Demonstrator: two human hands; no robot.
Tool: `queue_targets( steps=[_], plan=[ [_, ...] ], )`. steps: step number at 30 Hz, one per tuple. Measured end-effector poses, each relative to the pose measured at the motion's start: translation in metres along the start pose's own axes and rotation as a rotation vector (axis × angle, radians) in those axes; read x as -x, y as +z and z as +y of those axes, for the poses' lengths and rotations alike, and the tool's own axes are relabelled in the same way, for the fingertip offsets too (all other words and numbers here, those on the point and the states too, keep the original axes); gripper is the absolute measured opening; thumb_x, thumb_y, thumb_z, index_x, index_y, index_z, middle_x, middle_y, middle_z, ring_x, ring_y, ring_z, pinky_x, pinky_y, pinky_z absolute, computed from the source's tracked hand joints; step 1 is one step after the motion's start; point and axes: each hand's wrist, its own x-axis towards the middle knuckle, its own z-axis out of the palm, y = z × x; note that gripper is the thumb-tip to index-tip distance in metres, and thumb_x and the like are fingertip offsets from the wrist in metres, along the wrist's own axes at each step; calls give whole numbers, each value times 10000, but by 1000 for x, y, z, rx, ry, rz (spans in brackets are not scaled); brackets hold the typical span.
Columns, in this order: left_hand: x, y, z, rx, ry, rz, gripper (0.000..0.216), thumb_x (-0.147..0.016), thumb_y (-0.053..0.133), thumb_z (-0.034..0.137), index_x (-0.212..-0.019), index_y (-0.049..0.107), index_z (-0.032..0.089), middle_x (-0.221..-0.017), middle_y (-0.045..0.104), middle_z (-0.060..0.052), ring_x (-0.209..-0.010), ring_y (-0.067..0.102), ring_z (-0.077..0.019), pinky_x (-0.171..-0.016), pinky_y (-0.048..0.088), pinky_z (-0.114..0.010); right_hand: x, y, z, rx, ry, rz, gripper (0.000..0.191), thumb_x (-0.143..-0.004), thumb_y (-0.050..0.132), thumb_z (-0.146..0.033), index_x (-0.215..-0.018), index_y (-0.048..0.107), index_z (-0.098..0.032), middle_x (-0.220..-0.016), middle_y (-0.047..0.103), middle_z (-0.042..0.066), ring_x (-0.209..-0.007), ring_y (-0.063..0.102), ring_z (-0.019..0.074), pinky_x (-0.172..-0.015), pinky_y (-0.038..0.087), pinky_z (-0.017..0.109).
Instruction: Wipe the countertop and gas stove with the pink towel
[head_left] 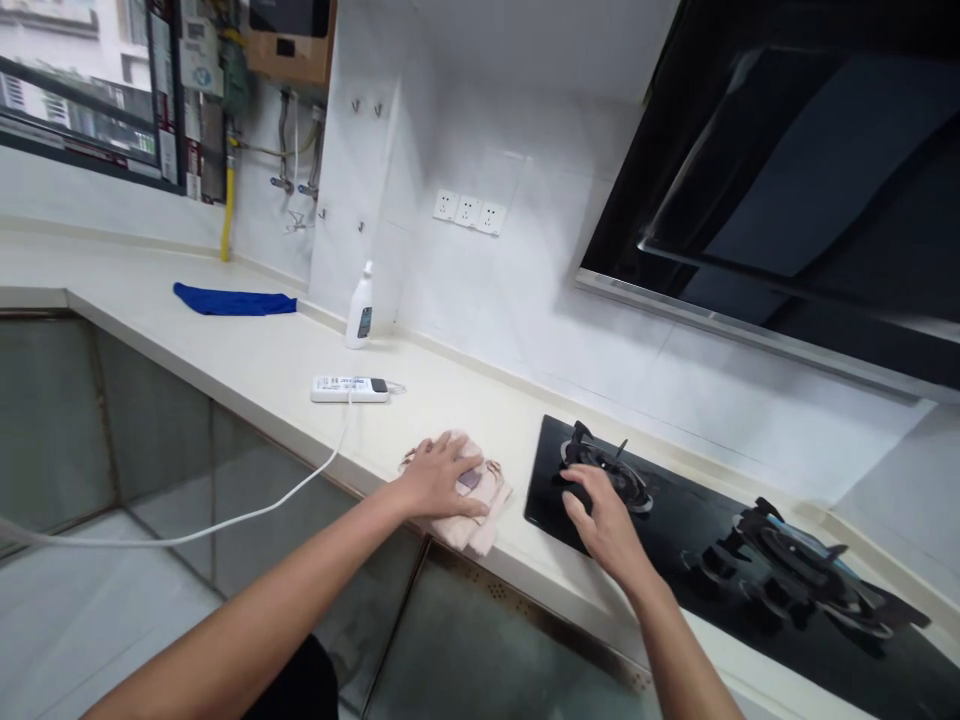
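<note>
My left hand [441, 478] lies on a folded pale pink cloth [480, 535] on the counter. Its fingers are spread over the cloth and press it down near the counter's front edge. Above the left end of the black gas cooktop [660, 550], my right hand [602, 517] is held with its fingers curved and thumb apart, nothing in it. It is nearest to the left burner [611, 475]; whether it touches the cooktop I cannot tell.
A white power strip [349, 390] with a trailing cord [255, 510] lies left of the cloth. Behind it stands a white bottle [360, 310]; a blue cloth [236, 300] lies farther left. A dark range hood [795, 190] overhangs the cooktop. Wall sockets [469, 212] sit above the counter.
</note>
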Motion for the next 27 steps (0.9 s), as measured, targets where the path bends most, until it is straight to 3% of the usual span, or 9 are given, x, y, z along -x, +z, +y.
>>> queue_targets(
  steps=[2,5,8,11,14,20,22,24,27],
  plan=[
    [-16,8,6,-8,-36,-107,965,-764,631,881,-1589,479,404,-1744,298,-111,-1609,169,-478,-1240,162,-728,31,-19,34,186,83,-58,418,-948,480,-457,-1214,703,-225,-1415,602,155,-1359,558,323,-1189,399,558],
    [-39,23,23,-35,-36,-117,930,-796,538,912,-1601,435,460,-1745,294,-99,-1600,154,-504,-1212,159,-759,74,-29,73,391,259,-113,506,-970,405,-518,-1270,699,-236,-1457,579,157,-1407,524,349,-1191,387,592],
    [-63,34,45,-41,-42,-99,862,-847,495,875,-1588,467,435,-1719,336,-120,-1576,193,-525,-1196,187,-758,95,-25,87,504,357,-135,564,-1002,335,-564,-1357,656,-265,-1484,570,137,-1436,505,340,-1198,380,600],
    [-76,37,62,-35,-59,-101,790,-894,473,823,-1554,526,393,-1683,389,-146,-1550,241,-541,-1177,201,-775,97,-22,87,537,349,-151,603,-1016,286,-585,-1381,640,-261,-1498,569,132,-1438,503,333,-1207,370,597],
    [-61,37,69,-41,-48,-90,706,-934,471,760,-1527,557,387,-1663,418,-142,-1540,286,-512,-1183,220,-756,96,-22,90,521,316,-162,639,-1014,261,-615,-1387,643,-265,-1502,573,125,-1441,504,328,-1201,385,585],
    [30,34,66,-35,167,71,551,-929,599,671,-1403,655,396,-1555,538,-84,-1473,419,-409,-1191,331,-642,104,-19,110,514,320,-154,734,-977,223,-683,-1398,642,-253,-1518,560,137,-1452,493,345,-1209,368,610],
    [50,29,63,-16,208,53,557,-925,622,668,-1411,643,398,-1593,506,-75,-1483,411,-396,-1194,340,-628,105,-18,114,508,334,-159,748,-964,223,-698,-1401,640,-257,-1525,558,134,-1459,485,351,-1210,359,623],
    [53,24,60,7,205,-4,592,-932,602,698,-1449,608,410,-1633,469,-79,-1507,386,-401,-1189,335,-654,105,-18,116,503,351,-163,756,-952,222,-701,-1401,640,-259,-1530,558,131,-1464,479,354,-1211,351,633],
    [25,20,55,40,174,-115,668,-938,504,793,-1502,551,437,-1685,410,-78,-1560,315,-407,-1197,288,-704,106,-19,117,505,372,-169,773,-928,240,-715,-1404,640,-254,-1532,560,131,-1462,480,364,-1208,349,647]
  ],
)
